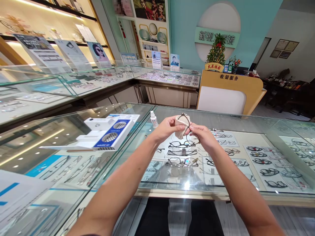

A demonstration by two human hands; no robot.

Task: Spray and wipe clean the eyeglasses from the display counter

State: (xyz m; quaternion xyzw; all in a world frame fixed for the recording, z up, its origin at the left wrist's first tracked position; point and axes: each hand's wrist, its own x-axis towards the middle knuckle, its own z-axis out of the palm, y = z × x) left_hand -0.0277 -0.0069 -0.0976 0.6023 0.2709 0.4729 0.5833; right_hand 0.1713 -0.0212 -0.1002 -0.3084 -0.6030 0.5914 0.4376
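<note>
Over the glass counter, both hands hold a pair of eyeglasses with a thin dark frame. My left hand is closed, pinching a beige cloth folded around one lens. The fingers of my right hand are closed on the frame near its middle, at the edge of the cloth. The other lens hangs uncovered below the right fingers. Cloth and fingers hide part of the frame. Left of my left hand, a small white spray bottle stands upright on the counter.
Rows of eyeglasses show at the glass counter below my hands. A white and blue display stand is on the left counter. More glass showcases run behind, with a yellow cashier desk at the back right.
</note>
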